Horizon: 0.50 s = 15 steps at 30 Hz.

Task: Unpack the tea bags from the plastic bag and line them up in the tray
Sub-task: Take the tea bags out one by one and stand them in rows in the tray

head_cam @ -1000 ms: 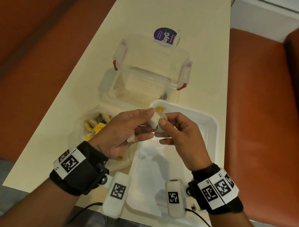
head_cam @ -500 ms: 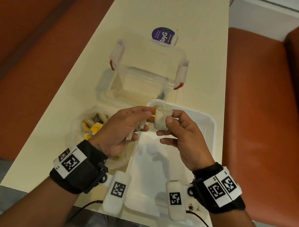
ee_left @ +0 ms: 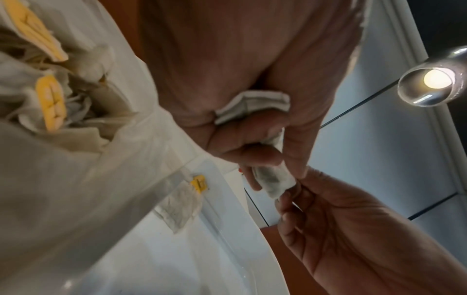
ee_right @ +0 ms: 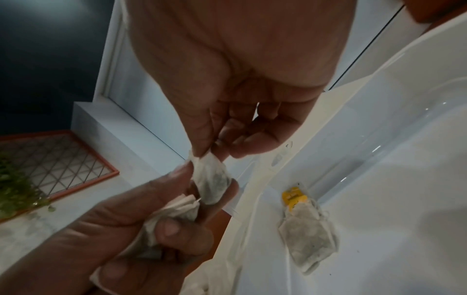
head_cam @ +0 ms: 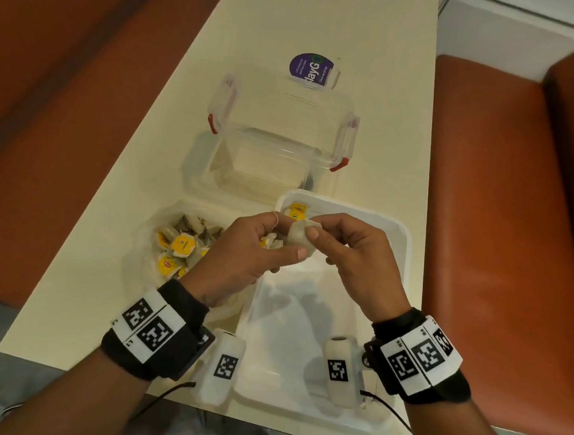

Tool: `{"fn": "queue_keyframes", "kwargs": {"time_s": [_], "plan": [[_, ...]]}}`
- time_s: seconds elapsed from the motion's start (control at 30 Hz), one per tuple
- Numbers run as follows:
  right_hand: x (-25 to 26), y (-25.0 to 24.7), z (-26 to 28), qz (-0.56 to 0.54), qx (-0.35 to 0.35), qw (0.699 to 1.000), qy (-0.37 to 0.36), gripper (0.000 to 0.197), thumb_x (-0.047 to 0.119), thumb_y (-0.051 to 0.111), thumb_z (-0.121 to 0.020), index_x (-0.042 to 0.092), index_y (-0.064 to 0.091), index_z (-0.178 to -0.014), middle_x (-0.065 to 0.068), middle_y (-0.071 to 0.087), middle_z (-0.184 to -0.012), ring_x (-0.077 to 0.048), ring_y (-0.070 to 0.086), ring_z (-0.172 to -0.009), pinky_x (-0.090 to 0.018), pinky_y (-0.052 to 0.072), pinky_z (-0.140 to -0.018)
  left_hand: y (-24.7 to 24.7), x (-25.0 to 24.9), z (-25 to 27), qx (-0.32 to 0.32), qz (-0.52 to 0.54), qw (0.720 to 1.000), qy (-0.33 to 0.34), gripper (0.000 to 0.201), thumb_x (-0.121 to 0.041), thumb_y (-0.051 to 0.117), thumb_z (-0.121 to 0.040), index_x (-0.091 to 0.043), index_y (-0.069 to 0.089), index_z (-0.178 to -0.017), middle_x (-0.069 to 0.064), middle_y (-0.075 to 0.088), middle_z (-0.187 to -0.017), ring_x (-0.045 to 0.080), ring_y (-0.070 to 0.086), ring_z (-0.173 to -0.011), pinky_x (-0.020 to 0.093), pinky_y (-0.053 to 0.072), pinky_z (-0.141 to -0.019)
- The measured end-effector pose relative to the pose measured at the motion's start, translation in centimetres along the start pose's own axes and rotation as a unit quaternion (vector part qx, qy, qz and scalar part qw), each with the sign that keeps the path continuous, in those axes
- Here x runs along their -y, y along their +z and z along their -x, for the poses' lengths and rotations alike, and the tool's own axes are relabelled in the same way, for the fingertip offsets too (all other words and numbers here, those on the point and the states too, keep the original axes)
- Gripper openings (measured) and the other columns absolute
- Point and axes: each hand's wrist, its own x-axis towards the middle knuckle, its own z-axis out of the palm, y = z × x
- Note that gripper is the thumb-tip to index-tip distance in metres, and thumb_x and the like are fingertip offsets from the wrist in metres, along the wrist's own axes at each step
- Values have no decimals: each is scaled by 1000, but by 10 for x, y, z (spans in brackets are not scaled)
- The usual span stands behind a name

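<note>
Fingers [head_cam: 313, 232] of both hands pinch one tea bag [head_cam: 297, 237] above the tray [head_cam: 400, 235]; plastic bag [head_cam: 146, 234] left of it. Left wrist: left hand [ee_left: 242, 123] clutches spare bags. Right wrist: one bag [ee_right: 307, 233] lies in the tray. Step: separating; next, set it alongside.

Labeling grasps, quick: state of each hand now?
Left hand: gripping a bunch of tea bags.
Right hand: pinching one tea bag.

On the desk [head_cam: 287, 30], the plastic bag [head_cam: 146, 244] is lying left of the tray [head_cam: 399, 242] — a clear box [head_cam: 283, 118] is sitting behind both — one tea bag [head_cam: 297, 211] is resting in the tray's far left corner
</note>
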Motion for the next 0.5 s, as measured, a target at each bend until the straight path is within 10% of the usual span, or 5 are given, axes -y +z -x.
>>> {"fn": "queue_keyframes", "kwargs": {"time_s": [0.3,0.5], "plan": [[-16,3,-1,-12,-14,997,81,2,20,73,-90,19,71,-89,5,73,-75,-9,66,-68,-25,53,-63,-9,16,8,-37,-58,997,-33,25,-29,82,-78,-23,74,-101,-6,73,-87,2,61,-65,18,48,-61],[-45,9,-16,209,61,972,94,4,30,69,-92,27,71,-90,7,74,-76,-12,70,-74,-37,55,-75,-32,15,18,-87,15,993,-77,4,-29,72,-88,-27,74,-91,-3,75,-91,6,60,-61,26,42,-55]]}}
